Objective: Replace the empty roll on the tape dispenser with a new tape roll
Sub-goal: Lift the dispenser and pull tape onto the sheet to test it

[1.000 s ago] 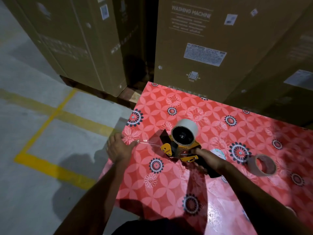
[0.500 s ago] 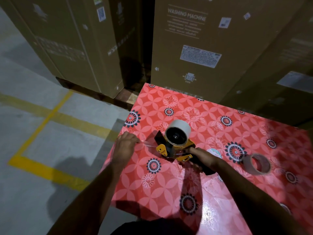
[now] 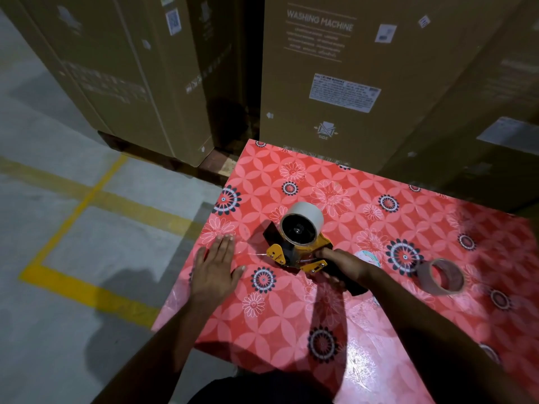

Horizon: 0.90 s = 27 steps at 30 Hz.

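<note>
Currently, the layout reads as follows.

Tabletop (image 3: 364,330): covered with a red floral-patterned sheet; carries all task items.
Tape dispenser (image 3: 297,255): yellow-and-black body, standing on the tabletop near its left edge, handle pointing toward the person.
New tape roll (image 3: 304,221): white, mounted on the dispenser's hub, open core facing the camera.
Tape strip (image 3: 250,253): thin clear length running from the dispenser's front end leftward toward the left hand; its end point is hard to make out.
Empty roll (image 3: 442,277): bare brownish core lying on the tabletop, well apart from the dispenser, to its right.
Right hand (image 3: 339,265): closed around the dispenser's black handle, holding it down on the tabletop.
Left hand (image 3: 217,268): open, fingers extended and together, palm flat on the tabletop just left of the dispenser; grips nothing.
Round sticker-like disc (image 3: 369,256): pale, partly hidden behind the right wrist; detail cannot be read.
Cardboard cartons (image 3: 335,83): tall, stacked behind the tabletop; one is printed "WASHING MACHINE".
Floor (image 3: 73,228): grey concrete with yellow painted lines, left of the tabletop.
</note>
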Motion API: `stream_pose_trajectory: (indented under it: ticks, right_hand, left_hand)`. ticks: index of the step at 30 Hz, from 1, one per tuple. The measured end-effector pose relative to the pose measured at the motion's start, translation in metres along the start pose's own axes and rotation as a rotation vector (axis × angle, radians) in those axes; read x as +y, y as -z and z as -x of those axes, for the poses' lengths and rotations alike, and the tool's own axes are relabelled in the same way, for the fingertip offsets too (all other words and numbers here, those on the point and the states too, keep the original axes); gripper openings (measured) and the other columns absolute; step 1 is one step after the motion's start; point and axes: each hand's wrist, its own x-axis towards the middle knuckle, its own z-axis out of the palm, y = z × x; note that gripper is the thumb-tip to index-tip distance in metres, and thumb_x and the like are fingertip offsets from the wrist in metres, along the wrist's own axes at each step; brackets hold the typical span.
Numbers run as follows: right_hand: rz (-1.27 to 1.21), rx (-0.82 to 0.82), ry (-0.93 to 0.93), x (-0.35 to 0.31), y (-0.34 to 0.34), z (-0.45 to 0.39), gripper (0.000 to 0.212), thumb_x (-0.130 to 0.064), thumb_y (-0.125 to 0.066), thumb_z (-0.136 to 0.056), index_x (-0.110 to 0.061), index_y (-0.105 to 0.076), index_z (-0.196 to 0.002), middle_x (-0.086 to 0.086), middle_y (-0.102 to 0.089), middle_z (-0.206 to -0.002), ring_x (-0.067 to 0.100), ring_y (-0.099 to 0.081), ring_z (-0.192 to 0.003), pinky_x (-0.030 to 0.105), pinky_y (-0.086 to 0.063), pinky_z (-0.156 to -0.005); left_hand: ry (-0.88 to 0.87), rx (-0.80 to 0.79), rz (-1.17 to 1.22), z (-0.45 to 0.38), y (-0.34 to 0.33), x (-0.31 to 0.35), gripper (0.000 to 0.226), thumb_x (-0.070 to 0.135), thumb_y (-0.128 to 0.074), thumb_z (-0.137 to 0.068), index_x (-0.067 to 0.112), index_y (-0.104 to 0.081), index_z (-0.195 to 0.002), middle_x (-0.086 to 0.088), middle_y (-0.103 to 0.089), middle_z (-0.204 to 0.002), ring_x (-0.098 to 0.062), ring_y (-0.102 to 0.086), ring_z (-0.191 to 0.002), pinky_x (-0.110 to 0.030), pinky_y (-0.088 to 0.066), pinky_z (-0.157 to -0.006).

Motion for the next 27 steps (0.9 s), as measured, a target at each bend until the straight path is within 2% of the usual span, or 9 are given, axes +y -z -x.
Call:
stream_pose_trajectory:
  ticks: [5, 7, 11, 15, 18, 20, 22, 27]
  right_hand:
    - [-0.002, -0.001, 0.001, 0.004, 0.001, -0.001, 0.052, -0.045, -0.046, -0.099, -0.018, -0.075, -0.066, 0.001, -0.046, -0.055, 0.017, -0.027, -0.047, 0.037, -0.015, -0.055]
    - [0.002, -0.009, 0.011, 0.005, 0.001, -0.001, 0.049, -0.046, -0.049, -0.097, -0.016, -0.076, -0.068, 0.004, -0.047, -0.057, 0.017, -0.03, -0.047, 0.036, -0.017, -0.055]
    - [-0.012, -0.017, 0.011, 0.004, 0.001, 0.002, 0.053, -0.039, -0.045, -0.101, -0.019, -0.071, -0.059, -0.002, -0.047, -0.053, 0.014, -0.028, -0.045, 0.039, -0.012, -0.056]
    - [0.025, 0.014, 0.011, 0.01, 0.011, 0.007, 0.047, -0.053, -0.051, -0.089, -0.011, -0.06, -0.07, -0.001, -0.044, -0.055, 0.013, -0.031, -0.044, 0.03, -0.022, -0.05]
    - [0.017, 0.02, -0.016, 0.021, 0.021, 0.017, 0.051, -0.057, -0.054, -0.084, -0.007, -0.054, -0.075, 0.002, -0.04, -0.057, 0.014, -0.029, -0.045, 0.028, -0.024, -0.048]
    - [-0.011, 0.015, -0.031, 0.024, 0.023, 0.021, 0.053, -0.06, -0.055, -0.081, -0.007, -0.052, -0.078, 0.005, -0.038, -0.058, 0.016, -0.028, -0.046, 0.028, -0.024, -0.047]
    - [-0.012, -0.003, -0.032, 0.024, 0.023, 0.021, 0.055, -0.062, -0.055, -0.081, -0.007, -0.053, -0.074, 0.005, -0.037, -0.058, 0.016, -0.028, -0.046, 0.029, -0.024, -0.047]
    - [-0.044, 0.029, -0.048, 0.037, 0.039, 0.044, 0.053, -0.052, -0.049, -0.094, -0.012, -0.056, -0.059, 0.004, -0.041, -0.051, 0.016, -0.031, -0.042, 0.029, -0.025, -0.045]
  left_hand:
    - [0.063, -0.038, -0.011, -0.002, 0.009, 0.012, 0.091, 0.07, 0.007, -0.092, 0.01, -0.012, -0.157, -0.012, -0.014, -0.165, -0.029, -0.005, -0.154, -0.055, -0.012, -0.121]
    - [0.02, -0.029, 0.037, -0.01, 0.015, 0.018, 0.091, 0.071, 0.007, -0.092, 0.009, -0.005, -0.157, -0.013, -0.004, -0.165, -0.029, 0.001, -0.154, -0.053, -0.011, -0.123]
    - [-0.115, -0.117, 0.111, -0.017, 0.011, 0.014, 0.088, 0.072, 0.008, -0.089, 0.016, 0.013, -0.156, -0.009, 0.013, -0.165, -0.024, 0.015, -0.152, -0.045, 0.0, -0.125]
    - [-0.118, -0.096, 0.123, -0.015, 0.004, 0.01, 0.087, 0.072, 0.003, -0.092, 0.014, 0.007, -0.157, -0.009, 0.008, -0.165, -0.025, 0.01, -0.153, -0.046, -0.004, -0.125]
    - [-0.111, -0.098, 0.074, -0.018, 0.007, 0.016, 0.084, 0.066, 0.0, -0.095, 0.01, 0.006, -0.157, -0.011, 0.009, -0.164, -0.027, 0.01, -0.153, -0.047, -0.004, -0.125]
    - [-0.149, -0.084, 0.088, -0.015, 0.008, 0.021, 0.079, 0.061, -0.003, -0.099, 0.007, 0.001, -0.157, -0.013, 0.004, -0.165, -0.028, 0.005, -0.153, -0.05, -0.01, -0.124]
    - [-0.2, -0.053, 0.11, -0.009, 0.002, 0.022, 0.075, 0.058, -0.01, -0.103, 0.008, -0.005, -0.158, -0.012, -0.004, -0.166, -0.026, -0.001, -0.154, -0.05, -0.017, -0.123]
    - [-0.175, -0.053, 0.112, -0.007, 0.004, 0.025, 0.076, 0.058, -0.018, -0.103, 0.006, -0.01, -0.157, -0.014, -0.009, -0.165, -0.029, -0.006, -0.154, -0.051, -0.019, -0.123]
